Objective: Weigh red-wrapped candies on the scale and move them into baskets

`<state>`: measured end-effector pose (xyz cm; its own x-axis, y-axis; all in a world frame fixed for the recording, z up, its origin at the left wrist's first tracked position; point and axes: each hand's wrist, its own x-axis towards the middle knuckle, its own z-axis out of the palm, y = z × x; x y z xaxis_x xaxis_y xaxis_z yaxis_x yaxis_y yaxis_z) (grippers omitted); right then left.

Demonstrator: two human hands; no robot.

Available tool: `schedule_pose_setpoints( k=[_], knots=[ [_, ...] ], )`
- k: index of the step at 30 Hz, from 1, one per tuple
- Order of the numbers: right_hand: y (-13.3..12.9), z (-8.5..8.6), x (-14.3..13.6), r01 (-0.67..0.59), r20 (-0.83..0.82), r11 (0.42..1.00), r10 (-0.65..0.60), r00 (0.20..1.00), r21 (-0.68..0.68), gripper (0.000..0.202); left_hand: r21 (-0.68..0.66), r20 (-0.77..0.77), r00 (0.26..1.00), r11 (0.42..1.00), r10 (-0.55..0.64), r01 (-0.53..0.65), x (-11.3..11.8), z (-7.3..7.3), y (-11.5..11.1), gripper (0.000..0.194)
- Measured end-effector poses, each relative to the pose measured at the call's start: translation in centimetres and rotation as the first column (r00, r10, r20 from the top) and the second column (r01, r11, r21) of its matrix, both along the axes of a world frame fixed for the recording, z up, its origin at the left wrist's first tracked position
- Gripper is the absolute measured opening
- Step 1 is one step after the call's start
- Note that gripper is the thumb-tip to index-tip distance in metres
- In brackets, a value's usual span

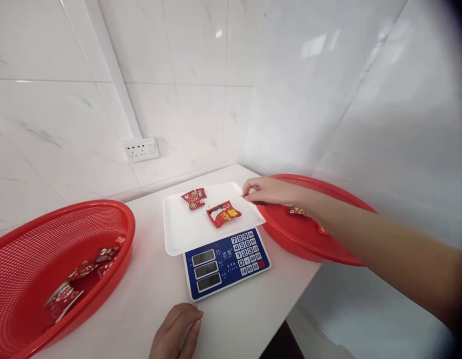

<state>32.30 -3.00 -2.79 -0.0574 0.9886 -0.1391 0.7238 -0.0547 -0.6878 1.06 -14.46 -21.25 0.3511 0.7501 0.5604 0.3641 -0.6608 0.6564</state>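
Note:
My right hand (266, 190) is closed on a small red packet (254, 190) at the right edge of the white scale tray (174, 234), beside the right basket. Two red packets lie apart on the tray: a smaller one (194, 198) towards the back and a red and yellow one (224, 214) near the middle. Below the tray shows the scale's blue panel (227, 264) with displays and number keys. My left hand (177, 329) rests on the table in front of the scale, fingers curled; whether it holds anything is hidden.
A red basket (129, 224) with several packets (64, 299) stands at the left. Another red basket (290, 244) at the right holds a few packets (298, 212), partly under my right arm. Tiled walls with a socket (141, 149) rise behind the white table (152, 279).

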Motion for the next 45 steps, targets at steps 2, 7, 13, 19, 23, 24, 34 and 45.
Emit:
schedule_pose_setpoints(
  k=[2,7,13,19,23,24,34,45],
  knots=[
    [1.5,-0.5,-3.2,-0.125,-0.011,0.992,0.125,0.992,-0.007,0.011,0.010,-0.038,0.999,1.000,-0.021,0.021,-0.4,0.2,0.2,0.012],
    [4.0,-1.7,-8.5,-0.259,0.002,0.964,0.260,0.966,0.056,0.011,0.052,-0.133,0.989,0.996,-0.068,0.076,-1.2,0.8,0.5,0.012],
    [5.5,-1.8,-8.1,-0.175,0.046,0.982,0.172,0.984,0.076,0.018,0.027,-0.125,0.987,0.994,-0.099,0.103,-1.2,1.1,0.3,0.014],
    [5.7,-2.3,-6.9,-0.236,0.216,0.963,0.205,0.955,0.130,0.025,0.013,-0.096,0.987,0.991,-0.131,0.133,-1.0,0.7,0.3,0.016],
    [5.5,-3.4,-7.3,-0.394,0.358,0.916,0.342,0.869,0.081,0.024,-0.015,-0.025,0.996,0.996,-0.085,0.085,-0.9,0.6,0.0,0.015],
    [5.5,-3.7,-7.3,-0.411,0.384,0.909,0.354,0.853,0.075,0.027,-0.026,-0.030,0.996,0.996,-0.082,0.081,-0.9,0.7,-0.2,0.015],
    [6.3,-4.5,-9.4,-0.492,0.473,0.853,0.365,0.802,0.175,0.056,-0.081,-0.131,0.988,0.994,-0.088,0.078,-0.8,2.1,-0.4,0.016],
    [5.6,-4.7,-9.0,-0.493,0.391,0.868,0.431,0.813,0.067,0.062,-0.087,-0.125,0.990,0.994,-0.071,0.060,-1.0,1.9,-0.2,0.015]
  ],
)
